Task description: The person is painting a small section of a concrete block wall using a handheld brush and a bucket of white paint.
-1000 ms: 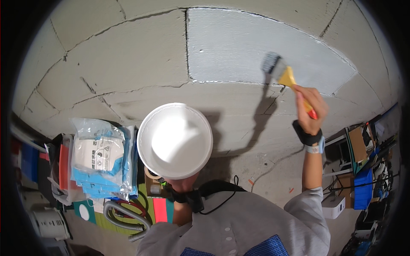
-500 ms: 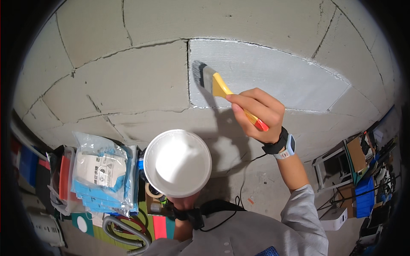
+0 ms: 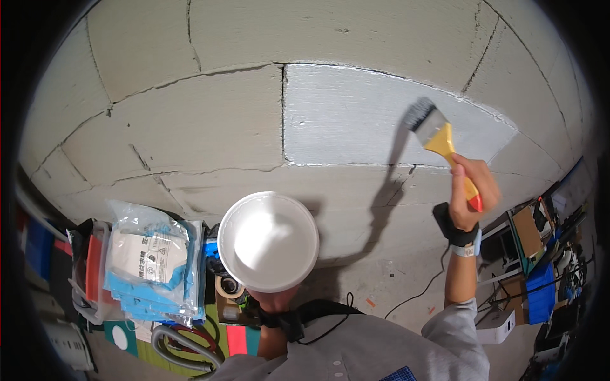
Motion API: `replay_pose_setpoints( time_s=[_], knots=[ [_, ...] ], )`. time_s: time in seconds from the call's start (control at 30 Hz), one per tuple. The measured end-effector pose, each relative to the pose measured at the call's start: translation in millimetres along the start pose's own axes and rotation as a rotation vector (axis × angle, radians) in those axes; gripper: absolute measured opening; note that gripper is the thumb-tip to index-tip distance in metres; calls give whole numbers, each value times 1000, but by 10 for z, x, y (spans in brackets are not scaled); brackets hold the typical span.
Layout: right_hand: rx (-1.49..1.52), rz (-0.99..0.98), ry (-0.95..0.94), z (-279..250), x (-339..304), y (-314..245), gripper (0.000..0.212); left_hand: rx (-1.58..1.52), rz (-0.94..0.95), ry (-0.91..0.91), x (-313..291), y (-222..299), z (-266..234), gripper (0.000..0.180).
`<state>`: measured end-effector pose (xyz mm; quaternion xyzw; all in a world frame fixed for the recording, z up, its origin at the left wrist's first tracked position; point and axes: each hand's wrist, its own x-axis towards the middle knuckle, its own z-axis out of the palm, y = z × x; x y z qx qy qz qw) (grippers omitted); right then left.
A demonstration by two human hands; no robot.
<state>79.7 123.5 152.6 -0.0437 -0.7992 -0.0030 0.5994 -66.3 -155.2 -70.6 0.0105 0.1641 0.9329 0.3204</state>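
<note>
My right hand (image 3: 474,190) is closed round the yellow, red-tipped handle of a flat paintbrush (image 3: 440,133). The brush slants up to the left, its dark, paint-smeared bristles over the white-painted block (image 3: 343,117) of the wall; whether they touch it I cannot tell. Wet white paint covers this block, while the grey blocks (image 3: 184,124) around it are bare. Below the wall, my left hand (image 3: 274,301) holds up a round white bucket (image 3: 222,244) from underneath. White paint shows inside it. Most of that hand's fingers are hidden by the bucket.
Left of the bucket lie clear plastic packages (image 3: 149,260) with white and blue contents, beside a tape roll (image 3: 229,287) and a grey hose (image 3: 168,355). On the right are a blue bin (image 3: 542,293), a white box (image 3: 497,326) and a metal-framed rack. A thin black cable (image 3: 413,298) trails from my right wrist.
My right hand has carried the paintbrush rightward across the painted block, from its left edge to the right-hand part. The bucket in my left hand has barely shifted.
</note>
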Motion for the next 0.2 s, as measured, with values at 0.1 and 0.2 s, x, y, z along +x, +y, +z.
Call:
replay_pose_setpoints(
  time_s=[0.1,0.2],
  knots=[
    [222,-65,-41,402,163,-282,20,-452,-134,34,-39,57,78,81],
    [403,-104,-143,728,314,-515,24,-374,-127,-137,-73,92,129,84]
  ],
)
